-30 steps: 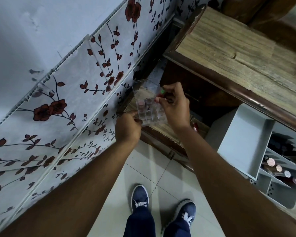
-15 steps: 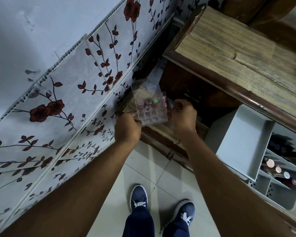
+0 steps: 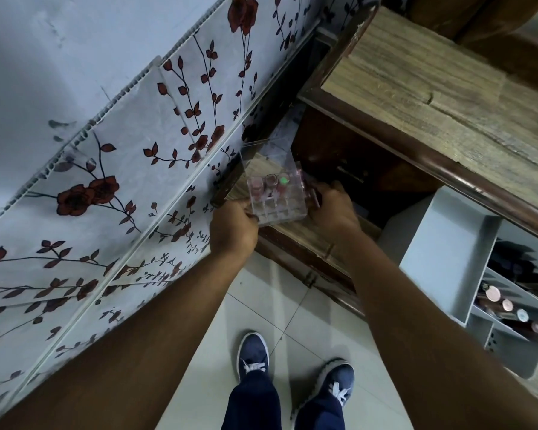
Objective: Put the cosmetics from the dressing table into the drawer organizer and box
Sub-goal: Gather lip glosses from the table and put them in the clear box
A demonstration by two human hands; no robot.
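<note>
Down low beside the wooden dressing table (image 3: 416,88), both hands are clamped on a clear acrylic lipstick box (image 3: 275,197): the left hand (image 3: 233,228) grips its near left corner with fingers curled under the edge, and the right hand (image 3: 333,209) presses against its right wall, so the hands sit apart with the box between them. That box is a grid of small square cells, held tilted, with its clear lid (image 3: 261,153) standing open on the far side. Several lipsticks stand in the far row of cells, pinkish tops showing, and one green-capped lipstick (image 3: 283,180) sits among them; the nearer cells look empty. Under the box lies a lower wooden shelf (image 3: 295,240) of the dressing table; whether the box touches it cannot be told. To the right of the box, a grey drawer organizer (image 3: 448,252) sits in the open drawer, its narrow compartments holding round-capped cosmetics (image 3: 507,305). Left of the box runs a floral wall panel (image 3: 121,181), and below it are pale floor tiles (image 3: 261,299) and two blue sneakers (image 3: 252,352)
</note>
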